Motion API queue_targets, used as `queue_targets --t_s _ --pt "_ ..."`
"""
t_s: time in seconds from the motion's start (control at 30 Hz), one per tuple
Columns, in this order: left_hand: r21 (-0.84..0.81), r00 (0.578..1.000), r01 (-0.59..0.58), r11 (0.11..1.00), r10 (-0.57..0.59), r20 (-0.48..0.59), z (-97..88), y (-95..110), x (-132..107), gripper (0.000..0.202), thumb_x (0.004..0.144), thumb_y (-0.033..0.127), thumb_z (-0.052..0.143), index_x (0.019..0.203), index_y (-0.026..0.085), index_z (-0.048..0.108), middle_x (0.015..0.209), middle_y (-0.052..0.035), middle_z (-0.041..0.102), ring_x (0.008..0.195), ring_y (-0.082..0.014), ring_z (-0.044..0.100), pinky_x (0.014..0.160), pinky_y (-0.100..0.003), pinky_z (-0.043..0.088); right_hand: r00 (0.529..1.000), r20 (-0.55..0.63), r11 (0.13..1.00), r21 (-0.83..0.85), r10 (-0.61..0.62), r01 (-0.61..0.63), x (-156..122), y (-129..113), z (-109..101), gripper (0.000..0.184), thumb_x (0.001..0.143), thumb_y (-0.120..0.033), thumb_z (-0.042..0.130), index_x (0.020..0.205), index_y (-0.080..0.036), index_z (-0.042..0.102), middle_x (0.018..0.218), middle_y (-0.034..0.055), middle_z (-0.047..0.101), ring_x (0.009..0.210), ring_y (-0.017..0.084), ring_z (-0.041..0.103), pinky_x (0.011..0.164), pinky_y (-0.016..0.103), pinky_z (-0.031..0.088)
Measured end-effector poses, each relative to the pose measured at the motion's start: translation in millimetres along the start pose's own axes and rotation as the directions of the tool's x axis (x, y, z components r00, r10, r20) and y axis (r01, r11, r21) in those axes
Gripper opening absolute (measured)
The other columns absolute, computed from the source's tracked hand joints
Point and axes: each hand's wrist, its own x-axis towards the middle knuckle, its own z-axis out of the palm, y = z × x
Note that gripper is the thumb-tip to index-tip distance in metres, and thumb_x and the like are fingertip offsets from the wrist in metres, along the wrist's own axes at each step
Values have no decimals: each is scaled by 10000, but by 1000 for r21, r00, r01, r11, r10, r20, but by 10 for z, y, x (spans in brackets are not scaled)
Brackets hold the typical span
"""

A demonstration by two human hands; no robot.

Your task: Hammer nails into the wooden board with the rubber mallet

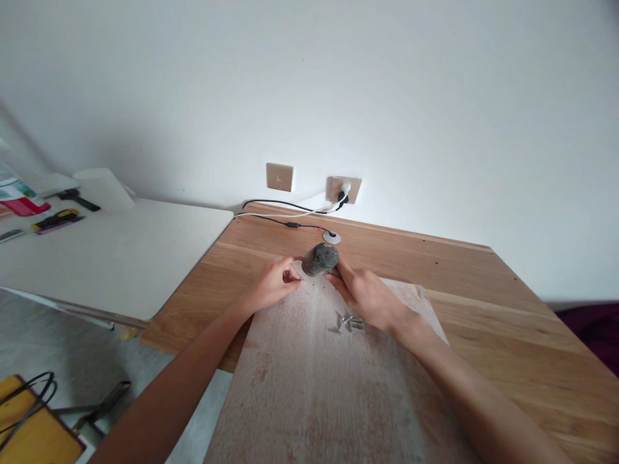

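Observation:
My right hand (365,293) is closed around a hammer, with its worn grey, round-faced head (321,259) raised over the far end of a pale wooden board (304,374). The handle is mostly hidden by the hand and the head. Close to the left of the head, my left hand (275,283) pinches a small nail (301,279) at the board's surface. A few small dark spots mark the wood beside it. Below my right hand lies a loose pile of several silvery nails (352,323).
Under the board is a wooden desk (483,309), with cables (294,224) running to a wall socket (343,190). A white table (159,238) at left carries a yellow-black utility knife (55,220) and other items. A yellow object with black cable (39,419) sits lower left.

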Motion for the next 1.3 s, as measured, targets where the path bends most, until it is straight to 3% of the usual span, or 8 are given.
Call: queue_targets --t_s 0.17,0.3,0.47,0.63,0.8,1.0,1.2,1.3 --pt "-24 999 31 999 -30 16 4 15 -6 371 827 79 729 1184 175 697 828 -8 739 757 -151 701 721 -256 546 993 77 993 -75 -86 91 -6 3 -24 267 1131 -363 380 1256 -182 532 966 119 790 806 255 745 641 314 331" --pt "14 1000 29 999 -29 9 5 18 -1 313 823 81 737 1123 168 716 812 -8 730 753 -153 691 724 -260 539 999 35 996 -89 -27 30 -11 11 6 306 1139 -396 336 1220 -179 536 865 101 778 734 253 731 600 324 296" --pt "-5 999 51 999 -51 4 12 9 8 465 810 77 751 1258 179 685 832 -4 716 744 -151 683 681 -245 528 991 89 993 -58 -102 107 -7 -16 14 282 1138 -378 357 1245 -181 528 984 120 789 851 257 749 658 316 349" --pt "-14 1000 23 1000 -23 19 8 -25 4 443 833 75 737 1260 180 685 836 -9 727 761 -150 699 721 -254 545 999 37 997 -71 -35 38 -13 -42 10 300 1138 -377 353 1256 -164 529 909 116 785 774 261 738 615 323 324" --pt "4 999 37 999 -37 19 5 -47 4 442 827 104 750 1256 184 679 837 -6 726 757 -154 693 708 -255 542 993 115 996 -72 -35 43 -16 -47 5 255 1135 -345 385 1230 -162 535 963 123 790 821 256 751 645 311 348" --pt "30 999 -15 999 14 33 10 -45 -1 466 840 104 705 1293 208 660 861 -2 725 792 -156 684 779 -288 546 993 97 998 -30 62 -59 -113 177 -90 256 1135 -352 359 1183 -183 546 994 129 786 868 253 752 681 298 382" --pt "75 997 -16 997 11 72 -36 -17 24 494 835 131 723 1313 221 642 899 2 722 821 -160 679 822 -316 556 979 87 980 -90 186 -178 -214 344 72 304 1123 -321 341 1308 -147 509 1000 153 792 841 274 757 645 315 369" --pt "228 993 -115 967 112 25 -70 148 23 430 848 147 722 1265 220 646 1006 -23 707 935 -188 685 890 -350 554 976 96 976 -110 197 -186 -219 336 113 314 1131 -332 328 1308 -133 495 990 155 797 830 275 764 623 319 345"
